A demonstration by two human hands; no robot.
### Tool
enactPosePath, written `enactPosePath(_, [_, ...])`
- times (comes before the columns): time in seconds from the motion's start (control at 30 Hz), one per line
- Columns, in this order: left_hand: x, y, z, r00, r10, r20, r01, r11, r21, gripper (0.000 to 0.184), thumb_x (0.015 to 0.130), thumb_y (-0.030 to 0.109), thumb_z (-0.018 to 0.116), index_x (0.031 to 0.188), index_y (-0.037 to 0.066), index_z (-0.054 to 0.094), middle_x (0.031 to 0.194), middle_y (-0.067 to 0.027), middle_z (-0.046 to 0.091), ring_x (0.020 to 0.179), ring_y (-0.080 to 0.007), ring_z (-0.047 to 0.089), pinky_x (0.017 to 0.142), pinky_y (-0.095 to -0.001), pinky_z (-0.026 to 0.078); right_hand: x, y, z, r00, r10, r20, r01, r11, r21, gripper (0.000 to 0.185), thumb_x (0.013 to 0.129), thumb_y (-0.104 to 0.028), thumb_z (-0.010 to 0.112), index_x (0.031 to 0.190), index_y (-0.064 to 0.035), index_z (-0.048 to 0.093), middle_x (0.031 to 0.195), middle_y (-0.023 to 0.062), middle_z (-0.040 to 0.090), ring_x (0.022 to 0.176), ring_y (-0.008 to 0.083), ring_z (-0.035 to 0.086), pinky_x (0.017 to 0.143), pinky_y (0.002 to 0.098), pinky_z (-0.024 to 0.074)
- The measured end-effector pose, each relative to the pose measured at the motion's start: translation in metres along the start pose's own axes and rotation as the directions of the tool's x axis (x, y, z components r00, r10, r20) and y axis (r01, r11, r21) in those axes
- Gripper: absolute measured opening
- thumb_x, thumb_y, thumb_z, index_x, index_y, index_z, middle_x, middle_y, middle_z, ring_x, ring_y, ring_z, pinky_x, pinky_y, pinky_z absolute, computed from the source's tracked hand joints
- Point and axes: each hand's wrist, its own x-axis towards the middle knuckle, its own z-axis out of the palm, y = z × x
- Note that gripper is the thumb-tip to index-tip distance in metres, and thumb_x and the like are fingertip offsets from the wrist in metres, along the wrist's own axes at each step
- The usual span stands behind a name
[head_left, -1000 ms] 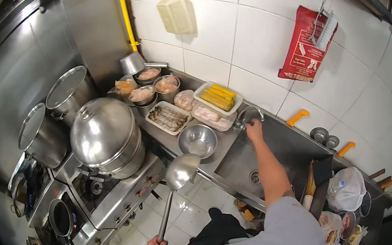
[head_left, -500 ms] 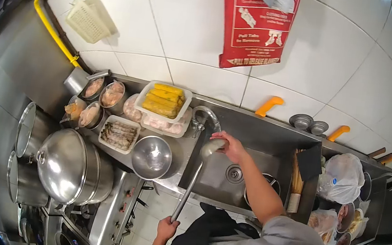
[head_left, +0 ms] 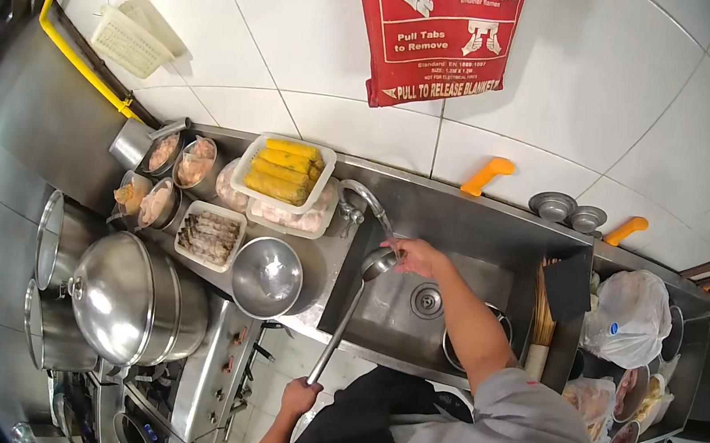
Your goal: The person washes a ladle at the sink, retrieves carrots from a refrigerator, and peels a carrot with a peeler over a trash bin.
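A long-handled metal ladle (head_left: 340,332) slants across the front edge of the sink (head_left: 483,272). My left hand (head_left: 300,395) is closed around the lower end of its handle. At the other end, my right hand (head_left: 415,257) has its fingers at the rim of the ladle's bowl, just below the curved faucet (head_left: 373,203). The bowl's hollow side faces up towards me. Whether water is running is hard to make out. Left of the sink, a round steel bowl (head_left: 267,278) stands on the counter.
Trays of yellow rolls (head_left: 282,173) and shrimp (head_left: 209,235) stand left of the faucet, beside several tubs of pale meat. A large domed steamer (head_left: 125,299) sits on the stove. Bamboo sticks (head_left: 544,314) and a plastic bag (head_left: 627,318) lie to the right.
The ladle's bowl has turned, from its rounded back to its hollow side. My right hand has shifted slightly around the rim. The whole view has tilted a little.
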Motion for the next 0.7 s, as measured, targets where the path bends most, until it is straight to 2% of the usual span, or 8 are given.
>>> enactPosePath(0.1, [-0.01,0.012,-0.007,0.996,-0.013,-0.092,0.023,0.994,0.107,0.042,0.078,0.038,0.059,0.09,-0.001,0.068,0.087,-0.0263,0.067,0.086,-0.0424,0.066,0.083,-0.0489,0.05,0.017,0.019,-0.022,1.0,0.005,0.008,-0.005,0.999,0.047,0.034,0.093,-0.026,0.06,0.122,-0.0074,0.057,0.103,0.0064,0.061,0.084,0.0185,0.059,0.08,0.0362,0.0515])
enactPosePath(0.2, [-0.01,0.018,-0.005,0.977,-0.087,-0.197,0.118,0.981,0.155,0.039,0.078,0.037,0.058,0.088,0.0,0.066,0.086,-0.0247,0.068,0.084,-0.0415,0.066,0.082,-0.0495,0.051,-0.017,-0.009,-0.004,0.985,0.158,0.068,-0.166,0.978,0.125,0.039,0.091,-0.018,0.064,0.125,-0.003,0.052,0.099,0.0093,0.063,0.084,0.021,0.065,0.077,0.039,0.0565])
enactPosePath(0.3, [-0.006,0.006,0.012,0.949,-0.073,-0.306,0.139,0.97,0.201,0.032,0.08,0.034,0.06,0.087,0.003,0.062,0.082,-0.0216,0.068,0.082,-0.0392,0.067,0.077,-0.0494,0.052,-0.008,0.001,-0.001,0.992,-0.032,0.124,0.004,0.975,0.22,0.045,0.091,-0.013,0.063,0.131,-0.0015,0.046,0.1,0.0114,0.064,0.083,0.0247,0.068,0.075,0.0415,0.0589])
enactPosePath(0.5, [-0.004,-0.02,0.03,0.9,-0.094,-0.425,0.188,0.965,0.183,0.026,0.08,0.029,0.064,0.086,0.004,0.059,0.08,-0.0194,0.067,0.078,-0.0386,0.066,0.073,-0.0494,0.052,-0.018,0.009,0.023,0.98,-0.105,0.167,0.046,0.946,0.322,0.049,0.087,-0.001,0.055,0.134,-0.0014,0.041,0.098,0.0146,0.063,0.079,0.0265,0.066,0.074,0.042,0.0582])
enactPosePath(0.6, [-0.004,-0.032,0.034,0.897,-0.069,-0.437,0.173,0.964,0.203,0.026,0.08,0.027,0.065,0.088,0.004,0.057,0.082,-0.0196,0.066,0.078,-0.0387,0.066,0.073,-0.05,0.051,-0.021,0.015,0.027,0.987,-0.072,0.142,0.027,0.954,0.298,0.056,0.083,0.003,0.052,0.137,-0.0015,0.038,0.099,0.0141,0.063,0.078,0.0253,0.066,0.072,0.0413,0.0577])
enactPosePath(0.7, [-0.003,-0.038,0.036,0.903,-0.045,-0.428,0.151,0.964,0.217,0.026,0.079,0.027,0.065,0.088,0.004,0.056,0.082,-0.0199,0.066,0.078,-0.0388,0.066,0.072,-0.0498,0.051,-0.02,0.025,0.039,0.993,-0.105,0.057,0.096,0.985,0.143,0.058,0.083,0.003,0.052,0.138,-0.0009,0.037,0.101,0.015,0.063,0.077,0.0249,0.065,0.072,0.0414,0.0577])
